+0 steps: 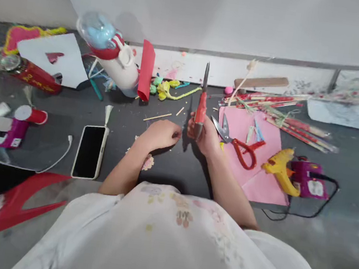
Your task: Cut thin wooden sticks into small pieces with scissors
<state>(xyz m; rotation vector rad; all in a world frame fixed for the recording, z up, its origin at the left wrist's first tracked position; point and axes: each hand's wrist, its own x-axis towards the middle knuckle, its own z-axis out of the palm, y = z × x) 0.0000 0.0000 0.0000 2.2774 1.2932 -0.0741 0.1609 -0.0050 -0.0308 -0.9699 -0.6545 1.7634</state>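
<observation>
One-handed, grips pliers in the right hand, pointing them lengthwise out ahead, crosswise to the stick just beyond the nearer left hand, and curls that hand left of the pliers, around something or nothing, impossible to tell.

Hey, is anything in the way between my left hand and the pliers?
Yes: the curled fingers of your right hand, which holds the pliers, lie between the handles and your left hand. Nothing else visible stands between them.
</observation>
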